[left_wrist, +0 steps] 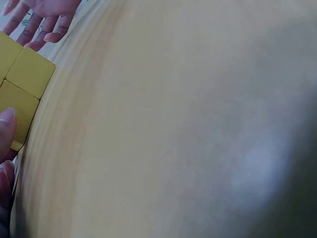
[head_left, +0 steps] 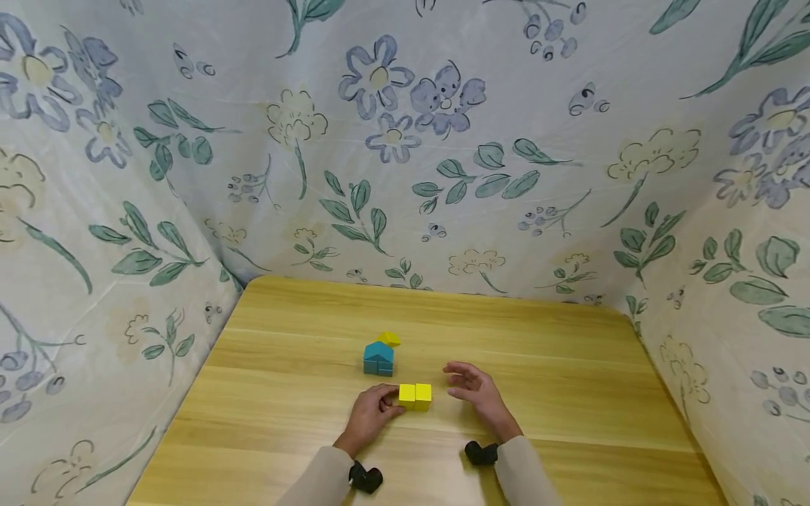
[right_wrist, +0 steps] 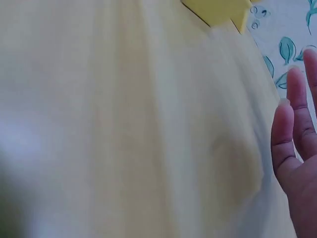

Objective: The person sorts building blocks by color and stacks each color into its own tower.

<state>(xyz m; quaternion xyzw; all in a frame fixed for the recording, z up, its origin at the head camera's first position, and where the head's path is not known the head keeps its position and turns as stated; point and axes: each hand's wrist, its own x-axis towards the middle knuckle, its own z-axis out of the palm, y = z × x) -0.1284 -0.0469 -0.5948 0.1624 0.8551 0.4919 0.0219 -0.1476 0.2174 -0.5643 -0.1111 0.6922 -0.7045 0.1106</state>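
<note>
Two yellow blocks (head_left: 415, 397) stand side by side on the table. My left hand (head_left: 370, 416) pinches the left one, its thumb lying on the near face; in the left wrist view the thumb (left_wrist: 6, 131) rests on a yellow face. To the right of the blocks, my right hand (head_left: 476, 393) is held apart from them, fingers loosely bent and holding nothing. The right wrist view shows its spread fingers (right_wrist: 283, 131). Behind and left of the yellow pair, blue blocks (head_left: 378, 360) are put together like a small house with a pointed roof.
Yellow angular pieces (head_left: 389, 339) lie just behind the blue blocks. The wooden table (head_left: 538, 351) meets flower-patterned cloth (head_left: 405, 176) at its back and sides. A black camera is worn on each wrist.
</note>
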